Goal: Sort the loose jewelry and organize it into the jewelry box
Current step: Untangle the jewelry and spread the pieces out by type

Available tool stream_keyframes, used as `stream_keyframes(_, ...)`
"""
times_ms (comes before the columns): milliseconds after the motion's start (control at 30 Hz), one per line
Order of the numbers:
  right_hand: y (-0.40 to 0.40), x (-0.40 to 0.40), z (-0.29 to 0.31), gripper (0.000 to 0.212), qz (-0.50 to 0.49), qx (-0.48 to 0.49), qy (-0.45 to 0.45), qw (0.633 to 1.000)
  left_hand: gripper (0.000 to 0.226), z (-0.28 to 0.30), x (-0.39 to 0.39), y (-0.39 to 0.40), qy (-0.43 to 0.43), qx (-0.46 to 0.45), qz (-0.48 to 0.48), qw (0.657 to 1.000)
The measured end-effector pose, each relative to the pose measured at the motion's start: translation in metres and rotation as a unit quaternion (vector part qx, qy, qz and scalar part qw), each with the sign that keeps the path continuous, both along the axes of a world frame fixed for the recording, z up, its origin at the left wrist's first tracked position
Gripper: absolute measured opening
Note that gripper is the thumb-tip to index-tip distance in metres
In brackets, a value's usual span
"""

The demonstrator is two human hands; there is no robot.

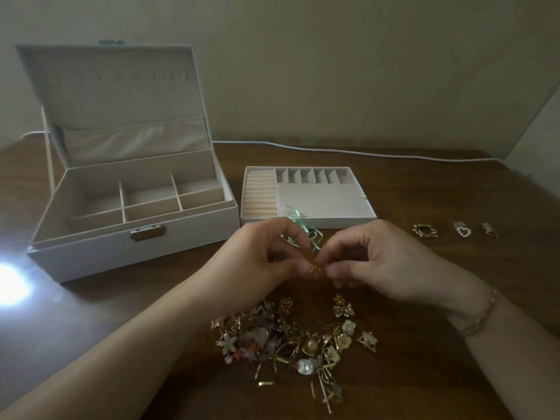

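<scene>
A tangled heap of gold, pearl and flower-shaped jewelry (291, 338) is lying on the brown table (454, 374), near the open white jewelry box (127, 237) and its lifted-out tray (306, 195). The left hand (257, 262) and right hand (388, 262) are both pinching one small gold piece (316, 269) between curled fingers (339, 269), holding it just above the heap

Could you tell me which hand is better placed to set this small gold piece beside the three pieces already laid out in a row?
Probably the right hand: the row of three pieces lies on its side. Both hands pinch the small gold piece.
</scene>
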State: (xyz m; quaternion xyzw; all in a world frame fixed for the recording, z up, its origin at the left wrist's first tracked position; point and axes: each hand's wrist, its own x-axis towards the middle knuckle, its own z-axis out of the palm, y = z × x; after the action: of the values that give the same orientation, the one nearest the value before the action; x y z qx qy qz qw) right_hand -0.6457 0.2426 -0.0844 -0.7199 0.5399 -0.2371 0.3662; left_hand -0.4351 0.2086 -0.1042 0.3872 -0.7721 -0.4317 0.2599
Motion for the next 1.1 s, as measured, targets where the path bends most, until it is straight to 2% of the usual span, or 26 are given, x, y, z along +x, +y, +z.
stream_keyframes(133, -0.001, 0.000, -0.002, 0.018, -0.021, -0.009, -0.019, 1.000, 0.017, -0.001, 0.003, -0.004, 0.010, 0.010, 0.004, 1.000)
stream_keyframes(200, -0.002, 0.001, -0.003, 0.019, -0.035, -0.028, -0.020, 0.999, 0.019, -0.002, 0.004, -0.006, -0.022, -0.020, 0.001, 1.000)
stream_keyframes(367, -0.004, 0.011, -0.012, 0.017, -0.034, -0.039, 0.053, 0.997, 0.021, -0.003, 0.009, -0.012, -0.106, -0.068, -0.026, 0.992)
stream_keyframes(533, -0.008, 0.019, -0.017, 0.016, -0.037, -0.040, 0.050, 0.997, 0.020, -0.005, 0.013, -0.019, -0.147, -0.107, -0.026, 0.983)
stream_keyframes(1100, -0.009, 0.019, -0.025, 0.007, -0.029, -0.120, 0.169, 0.978, 0.023, -0.005, 0.018, -0.021, -0.155, -0.147, -0.002, 0.977)
